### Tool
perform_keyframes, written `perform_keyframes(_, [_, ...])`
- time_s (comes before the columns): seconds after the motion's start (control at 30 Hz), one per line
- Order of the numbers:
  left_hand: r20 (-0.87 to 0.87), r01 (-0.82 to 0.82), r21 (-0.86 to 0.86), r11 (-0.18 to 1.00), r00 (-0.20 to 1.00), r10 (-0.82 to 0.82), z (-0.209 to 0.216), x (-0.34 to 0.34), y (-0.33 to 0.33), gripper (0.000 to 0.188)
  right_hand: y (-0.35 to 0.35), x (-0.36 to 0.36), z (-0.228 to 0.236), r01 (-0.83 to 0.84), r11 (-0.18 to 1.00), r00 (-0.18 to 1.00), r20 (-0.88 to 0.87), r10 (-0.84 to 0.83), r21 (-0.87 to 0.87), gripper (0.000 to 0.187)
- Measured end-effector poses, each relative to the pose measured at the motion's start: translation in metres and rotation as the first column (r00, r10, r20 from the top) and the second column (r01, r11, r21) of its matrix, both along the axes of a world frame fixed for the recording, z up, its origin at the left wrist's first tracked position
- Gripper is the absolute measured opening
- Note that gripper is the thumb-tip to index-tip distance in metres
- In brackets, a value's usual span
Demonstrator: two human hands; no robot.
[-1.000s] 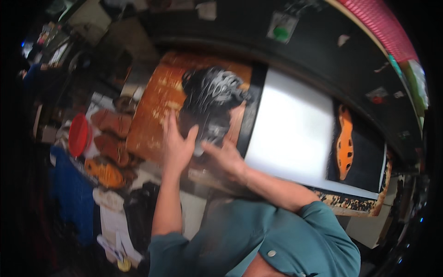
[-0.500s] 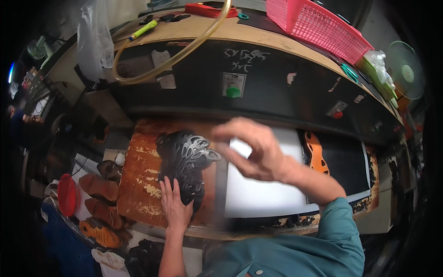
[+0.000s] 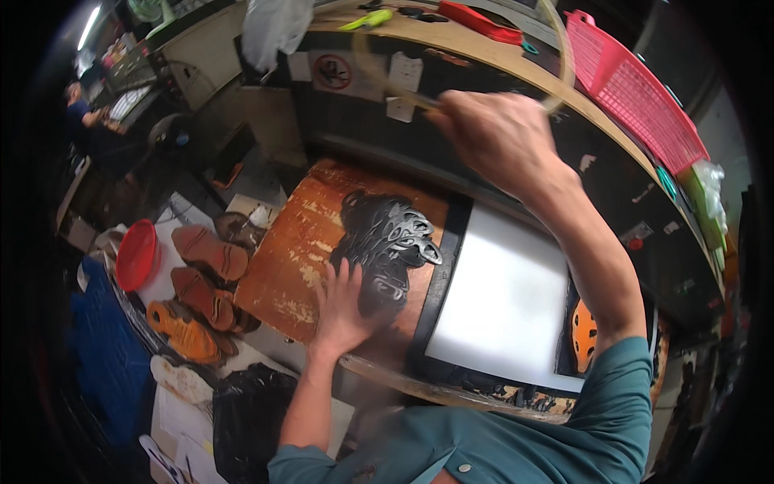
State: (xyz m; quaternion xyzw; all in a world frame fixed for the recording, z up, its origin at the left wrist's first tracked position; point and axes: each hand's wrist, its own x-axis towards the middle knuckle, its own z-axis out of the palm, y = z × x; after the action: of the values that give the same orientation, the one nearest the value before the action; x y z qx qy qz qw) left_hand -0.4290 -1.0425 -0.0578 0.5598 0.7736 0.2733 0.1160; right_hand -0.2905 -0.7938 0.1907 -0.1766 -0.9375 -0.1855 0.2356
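Observation:
My left hand [image 3: 343,310] lies with fingers spread against the near left side of a pile of black cut-out pieces [image 3: 379,238], shaped like shoe uppers with oval openings. The pile rests on a worn brown board [image 3: 294,250]. Raised in front of the dark machine panel, my right hand [image 3: 504,137] is closed around a clear yellowish hose [image 3: 567,60], which is blurred and partly hidden behind it. The yellow-green fitting [image 3: 367,20] at the hose's end lies on the wooden top above.
Right of the board lies a white sheet [image 3: 504,290]; beyond it is an orange perforated piece [image 3: 583,335]. Brown and orange shoe-shaped pieces [image 3: 210,252] and a red bowl [image 3: 137,254] stand at left. A pink basket [image 3: 645,109] sits on the top. Another person [image 3: 81,109] is far left.
My right hand has risen from above the white sheet to the hose and closed on it. My left hand stays at the black pieces. The whole view has shifted and turned.

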Motion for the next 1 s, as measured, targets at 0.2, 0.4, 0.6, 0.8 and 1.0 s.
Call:
perform_keyframes(0.2, [0.859,-0.163,0.499,0.851,0.226,-0.460,0.095,-0.032,0.072,0.094,-0.077,0.103,-0.014,-0.035,0.996,0.999,-0.035,0.037,0.077,0.018])
perform_keyframes(0.4, [0.756,-0.119,0.527,0.841,-0.386,-0.528,0.150,0.022,0.170,0.106,-0.111,0.172,-0.026,-0.056,0.977,0.976,0.217,0.010,0.206,0.027])
perform_keyframes(0.6, [0.860,-0.136,0.477,0.868,-0.132,-0.493,0.151,0.095,0.251,0.042,-0.082,0.219,-0.050,0.068,0.982,0.923,0.362,-0.128,0.174,0.034])
perform_keyframes(0.8, [0.746,-0.300,0.656,0.693,0.121,-0.655,0.185,0.122,0.306,0.022,0.031,0.203,-0.058,0.225,0.880,0.970,0.007,-0.245,-0.419,0.066])
perform_keyframes(1.0, [0.478,-0.233,0.871,0.433,0.194,-0.857,0.159,0.143,0.206,0.029,0.135,0.171,-0.004,-0.606,-0.364,0.783,-0.612,-0.114,-0.707,0.071])
